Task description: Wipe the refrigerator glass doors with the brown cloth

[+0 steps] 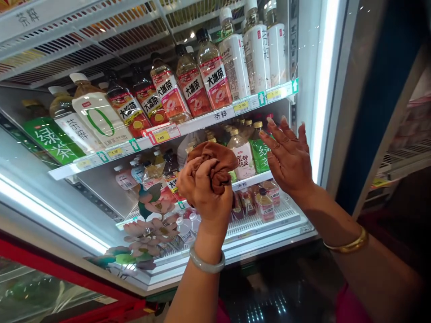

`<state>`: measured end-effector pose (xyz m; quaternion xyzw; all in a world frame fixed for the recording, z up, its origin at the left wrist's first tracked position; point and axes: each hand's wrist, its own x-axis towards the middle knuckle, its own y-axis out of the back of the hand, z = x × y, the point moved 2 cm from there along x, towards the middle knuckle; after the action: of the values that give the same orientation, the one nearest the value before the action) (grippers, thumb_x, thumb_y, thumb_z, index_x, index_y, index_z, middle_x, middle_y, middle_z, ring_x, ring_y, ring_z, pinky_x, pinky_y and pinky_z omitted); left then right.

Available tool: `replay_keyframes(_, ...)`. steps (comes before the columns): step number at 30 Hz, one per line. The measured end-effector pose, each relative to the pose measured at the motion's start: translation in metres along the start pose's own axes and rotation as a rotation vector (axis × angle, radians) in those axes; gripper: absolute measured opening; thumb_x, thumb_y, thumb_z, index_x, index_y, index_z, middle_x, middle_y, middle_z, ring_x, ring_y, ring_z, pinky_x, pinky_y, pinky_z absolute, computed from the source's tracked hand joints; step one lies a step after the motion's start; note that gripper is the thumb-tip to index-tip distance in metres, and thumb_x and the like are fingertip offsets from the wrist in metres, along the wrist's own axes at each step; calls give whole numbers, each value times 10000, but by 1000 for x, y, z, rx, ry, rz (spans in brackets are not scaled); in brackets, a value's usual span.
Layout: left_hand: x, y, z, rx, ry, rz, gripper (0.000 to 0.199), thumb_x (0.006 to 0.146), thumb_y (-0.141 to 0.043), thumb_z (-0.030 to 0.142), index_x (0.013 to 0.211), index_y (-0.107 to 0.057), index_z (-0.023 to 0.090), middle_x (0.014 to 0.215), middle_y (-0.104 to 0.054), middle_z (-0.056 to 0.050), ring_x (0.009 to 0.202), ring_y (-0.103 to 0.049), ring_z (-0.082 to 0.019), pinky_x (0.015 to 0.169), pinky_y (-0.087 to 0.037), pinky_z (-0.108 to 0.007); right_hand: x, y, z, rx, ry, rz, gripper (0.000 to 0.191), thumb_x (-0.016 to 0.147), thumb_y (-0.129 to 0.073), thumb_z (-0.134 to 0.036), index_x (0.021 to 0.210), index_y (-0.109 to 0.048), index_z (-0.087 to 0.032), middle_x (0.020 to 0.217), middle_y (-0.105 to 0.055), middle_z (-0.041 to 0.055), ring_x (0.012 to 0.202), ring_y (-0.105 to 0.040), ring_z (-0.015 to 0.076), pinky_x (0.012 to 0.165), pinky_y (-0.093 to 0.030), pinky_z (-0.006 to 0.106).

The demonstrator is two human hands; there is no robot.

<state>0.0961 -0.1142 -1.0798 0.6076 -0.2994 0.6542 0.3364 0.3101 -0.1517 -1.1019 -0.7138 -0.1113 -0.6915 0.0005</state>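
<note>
My left hand, with a pale bangle at its wrist, is closed around a crumpled brown cloth. It is raised in front of the middle shelf of a lit drinks cooler. To its right, my right hand is lifted with fingers spread and nothing in it. A gold bangle circles that wrist. Behind the hands stand a peach-labelled bottle and a green-labelled bottle. Whether either hand touches a glass pane cannot be told.
Several iced tea bottles and white-labelled bottles line the upper shelf, above price tags. Smaller bottles stand at the bottom. A flower pattern overlaps the lower left. A red-edged case lies at the lower left.
</note>
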Motion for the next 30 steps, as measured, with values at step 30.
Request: replay_keyframes(30, -41, -54, 59, -196, -265, -312, 311, 853, -704, 249, 1153, -725, 324, 1280, -706, -60, 1271, -573, -298, 1127, -379, -480, -6, 17, 37, -44, -45, -46, 478, 1066, -405, -320, 1532, -492, -383, 1691, -380, -6, 1605, -300, 227, 1345, -136, 586)
